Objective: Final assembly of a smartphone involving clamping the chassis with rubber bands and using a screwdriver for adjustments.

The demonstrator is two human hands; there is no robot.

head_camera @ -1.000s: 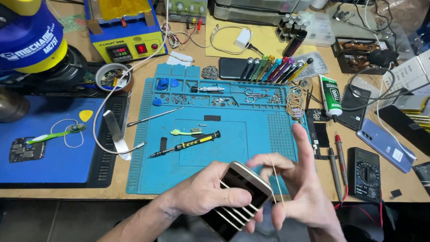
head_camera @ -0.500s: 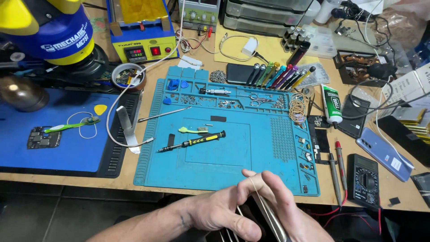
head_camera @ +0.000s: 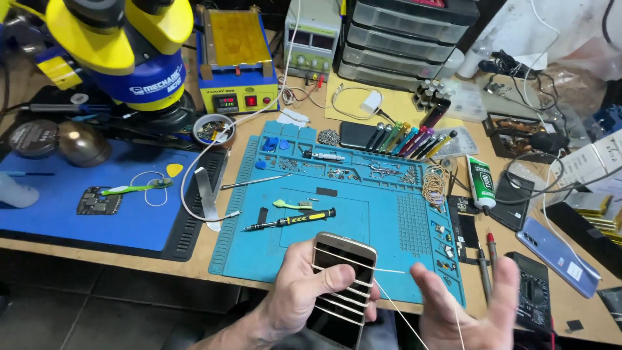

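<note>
— Wooden workbench (head_camera: 272, 295) is under everything, and on it we see a turquoise repair mat (head_camera: 382, 227). What do our hands do?

— Our left hand (head_camera: 304, 288) is closed around a dark smartphone (head_camera: 342, 285). We hold it upright at the near edge of the mat, the thumb across the screen. Several pale rubber bands (head_camera: 340, 299) go across the phone body, one below the other.

— And the right one?

— Our right hand (head_camera: 476, 304) is open, fingers spread, just beside the phone but not touching it. A thin pale band runs from the phone toward this hand; if the fingers hook it, we cannot tell.

— What lies around?

— Behind the phone, on the mat, lies a black and yellow screwdriver (head_camera: 291, 220), and near it a small green plastic tool (head_camera: 290, 205). More far, a heap of rubber bands (head_camera: 434, 185) sits at the right side of the mat, beside a white and green glue tube (head_camera: 480, 183). At the left, a blue mat (head_camera: 97, 207) carries a small circuit board (head_camera: 98, 201), and over it stands a yellow and blue microscope (head_camera: 123, 45).
</note>
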